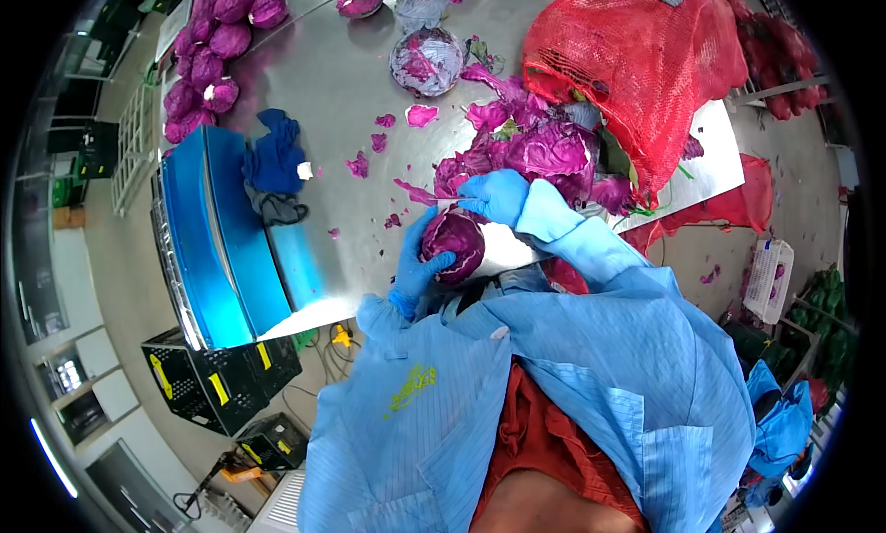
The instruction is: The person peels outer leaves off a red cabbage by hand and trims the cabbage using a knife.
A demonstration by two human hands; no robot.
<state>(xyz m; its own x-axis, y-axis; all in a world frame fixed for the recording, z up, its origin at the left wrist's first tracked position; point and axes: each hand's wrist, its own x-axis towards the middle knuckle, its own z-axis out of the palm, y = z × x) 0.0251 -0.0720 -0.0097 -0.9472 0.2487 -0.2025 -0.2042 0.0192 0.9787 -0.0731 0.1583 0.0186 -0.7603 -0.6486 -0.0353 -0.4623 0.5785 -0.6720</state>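
Note:
A purple cabbage [452, 247] rests in my left hand [415, 261], whose blue-gloved fingers curl around its left side and front. My right hand [496, 197], also gloved in blue, is closed just above the cabbage, at the edge of the leaf pile. From its fingertips a thin purple strip [415, 193] extends to the left; whether the fingers grip it is hard to tell. Loose purple leaves [549, 155] lie heaped beyond my right hand. Farther up the metal table [341, 108] sits a greyish-purple cabbage [426, 62].
Smaller purple cabbages [231, 40] are piled at the upper left. A blue box [221, 247] and a dark blue cloth [274, 152] are at the table's left. A red mesh sack [637, 62] stands at the right. Black crates [217, 381] are on the floor.

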